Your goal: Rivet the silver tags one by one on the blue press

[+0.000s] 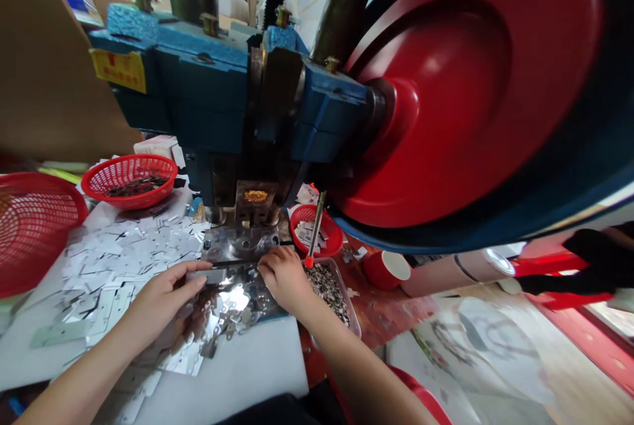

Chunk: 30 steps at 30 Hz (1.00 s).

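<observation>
My left hand (166,293) pinches the left end of a flat grey metal piece (215,276), thumb in front and fingers behind, on the metal bed under the press. My right hand (286,276) is at the right side of the bed with its fingers curled down; what its fingertips hold, if anything, is hidden. Just behind the hands is the steel die plate (240,245), below the blue press (208,95). Shiny small metal pieces (230,309) lie in front of the bed between my hands.
Flat metal pieces (133,253) cover the table at left, beside red baskets (129,199). At right are a plastic box of scraps (329,286), a small red basket (337,238), a red cup (389,270) and a large red wheel (446,101). Part of a person (589,260) shows far right.
</observation>
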{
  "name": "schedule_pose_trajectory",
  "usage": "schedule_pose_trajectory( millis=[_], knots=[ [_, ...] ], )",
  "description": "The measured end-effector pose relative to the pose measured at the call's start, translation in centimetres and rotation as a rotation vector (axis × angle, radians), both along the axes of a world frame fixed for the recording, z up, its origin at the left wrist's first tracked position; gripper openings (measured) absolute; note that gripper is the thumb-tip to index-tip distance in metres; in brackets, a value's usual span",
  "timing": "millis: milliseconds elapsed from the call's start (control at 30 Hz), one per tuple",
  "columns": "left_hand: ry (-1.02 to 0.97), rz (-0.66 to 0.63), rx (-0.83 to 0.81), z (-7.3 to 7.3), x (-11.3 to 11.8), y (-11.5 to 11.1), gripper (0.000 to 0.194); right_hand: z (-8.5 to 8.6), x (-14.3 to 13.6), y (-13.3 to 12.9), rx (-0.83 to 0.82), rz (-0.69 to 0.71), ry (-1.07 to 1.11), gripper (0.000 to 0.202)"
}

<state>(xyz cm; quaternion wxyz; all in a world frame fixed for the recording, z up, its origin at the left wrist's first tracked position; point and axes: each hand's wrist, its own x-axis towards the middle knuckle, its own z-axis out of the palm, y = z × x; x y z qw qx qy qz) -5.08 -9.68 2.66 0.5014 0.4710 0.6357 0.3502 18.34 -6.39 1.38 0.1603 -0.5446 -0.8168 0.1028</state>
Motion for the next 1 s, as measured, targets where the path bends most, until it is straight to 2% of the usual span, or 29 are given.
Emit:
schedule_pose_trajectory(
  millis=[100, 233, 400, 467, 533, 667, 800, 1000],
  knots=[
    [0.035, -0.070, 0.000, -0.6, -0.4, 0.8, 0.043, 0.8, -1.3, 2.1, 0.119, -0.054, 0.115, 0.015],
    [0.091, -0.041, 0.057, -0.8, -0.4, 1.9, 0.046, 1.4, -2.5, 4.6, 0.184, 0.001, 0.075, 0.016],
    [0.143, -0.020, 0.145, -0.5, 0.2, 3.8, 0.045, 1.7, -2.1, 4.8, 0.239, 0.068, -0.007, 0.026],
    [0.168, -0.025, 0.181, -0.3, 0.9, 4.8, 0.043, 1.5, -1.7, 4.6, 0.216, 0.070, 0.055, 0.031],
    [0.219, -0.045, 0.227, -0.1, 1.8, 5.9, 0.040, 1.1, -1.5, 4.8, 0.170, 0.041, 0.213, 0.033],
    [0.344, -0.090, 0.328, -0.1, 4.1, 7.8, 0.032, -0.2, -1.6, 5.7, 0.073, -0.040, 0.560, 0.022],
    [0.394, -0.078, 0.406, -1.0, 5.2, 9.2, 0.030, -0.9, -1.9, 6.3, 0.064, -0.125, 0.612, 0.010],
    [0.323, -0.188, 0.351, -2.2, 5.1, 10.4, 0.036, -1.5, -2.4, 6.8, -0.012, -0.140, 0.640, 0.020]
  ],
)
